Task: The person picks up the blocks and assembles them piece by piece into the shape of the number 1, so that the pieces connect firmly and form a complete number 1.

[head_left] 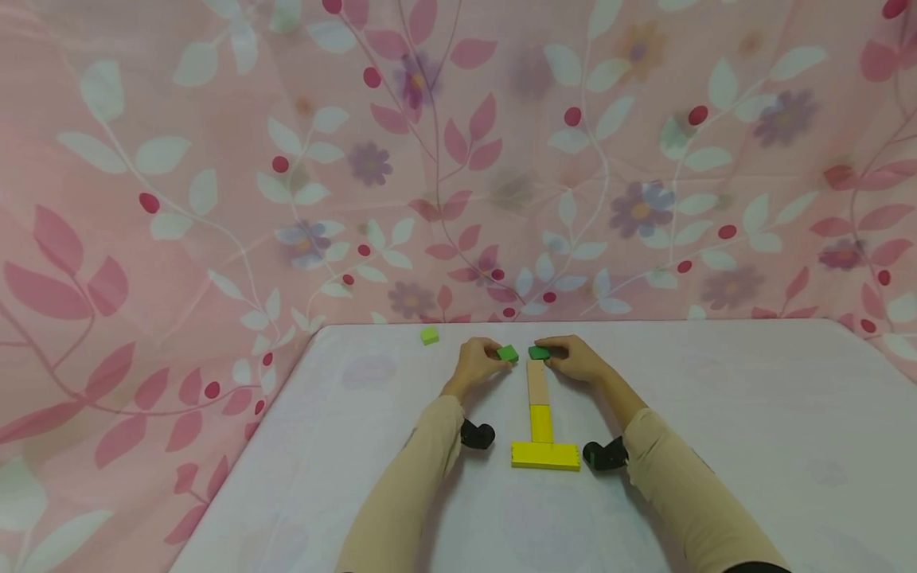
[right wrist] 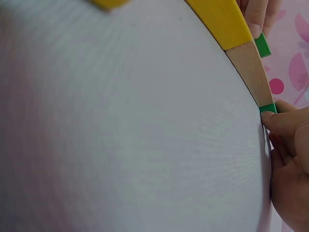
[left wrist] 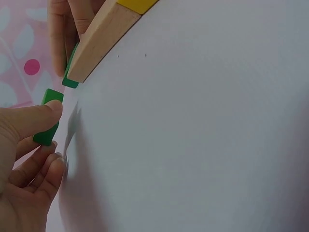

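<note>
My left hand [head_left: 478,366] pinches a green block [head_left: 508,353] between thumb and fingers, a little left of the row's far end. In the left wrist view that green block [left wrist: 47,121] shows under the thumb, raised off the cloth. My right hand [head_left: 579,360] grips a second green block [head_left: 539,352] at the far end of a plain wooden block [head_left: 537,383]. Seen from the right wrist, this green block [right wrist: 267,108] sits right against the wooden block's end. Nearer to me, a yellow block [head_left: 541,423] continues the row and meets a yellow crosswise block [head_left: 545,456].
A light green block [head_left: 429,336] lies near the table's back edge, left of my left hand. White cloth covers the table [head_left: 752,398]. A pink floral curtain [head_left: 458,159] hangs behind it. Black wrist cameras stick out from both sleeves beside the row.
</note>
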Demonstrator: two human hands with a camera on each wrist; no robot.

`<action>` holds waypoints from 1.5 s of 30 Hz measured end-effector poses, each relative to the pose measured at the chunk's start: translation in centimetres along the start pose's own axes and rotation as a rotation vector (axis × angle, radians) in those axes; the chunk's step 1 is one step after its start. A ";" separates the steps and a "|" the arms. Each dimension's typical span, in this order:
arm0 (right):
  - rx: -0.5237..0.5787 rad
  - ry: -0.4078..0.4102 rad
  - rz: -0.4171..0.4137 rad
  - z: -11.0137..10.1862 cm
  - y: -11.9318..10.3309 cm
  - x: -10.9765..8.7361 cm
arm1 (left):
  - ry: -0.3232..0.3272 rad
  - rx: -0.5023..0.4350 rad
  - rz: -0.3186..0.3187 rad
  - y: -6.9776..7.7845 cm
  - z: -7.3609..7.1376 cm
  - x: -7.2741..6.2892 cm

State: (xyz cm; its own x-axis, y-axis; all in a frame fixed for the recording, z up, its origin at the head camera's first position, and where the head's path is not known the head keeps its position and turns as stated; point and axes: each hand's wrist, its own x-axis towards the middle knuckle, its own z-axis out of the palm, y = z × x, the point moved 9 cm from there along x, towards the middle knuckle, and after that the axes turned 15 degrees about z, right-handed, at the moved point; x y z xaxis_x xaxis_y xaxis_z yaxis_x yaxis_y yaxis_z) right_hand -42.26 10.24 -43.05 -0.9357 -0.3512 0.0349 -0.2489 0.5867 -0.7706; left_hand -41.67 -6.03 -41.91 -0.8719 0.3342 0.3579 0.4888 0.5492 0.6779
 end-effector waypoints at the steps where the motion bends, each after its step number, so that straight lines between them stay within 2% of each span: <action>1: 0.000 0.001 -0.001 0.0 0.0 0.0 | -0.001 -0.003 -0.003 0.1 0.0 0.1; 12: -0.021 0.017 -0.022 -0.1 -0.3 -0.1 | -0.013 0.034 -0.006 0.2 0.8 0.7; 33: -0.032 0.021 0.017 0.0 0.2 0.0 | -0.012 0.047 -0.031 0.9 1.7 0.9; 45: -0.035 0.021 0.012 0.0 0.2 0.0 | 0.005 0.059 -0.003 0.8 2.2 0.8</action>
State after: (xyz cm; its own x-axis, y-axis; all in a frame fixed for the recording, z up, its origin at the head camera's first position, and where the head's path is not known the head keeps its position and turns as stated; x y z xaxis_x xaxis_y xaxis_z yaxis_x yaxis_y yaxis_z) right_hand -42.31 10.32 -43.18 -0.9438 -0.3283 0.0394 -0.2455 0.6159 -0.7486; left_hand -41.92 -3.61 -42.46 -0.8736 0.3283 0.3592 0.4866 0.5948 0.6399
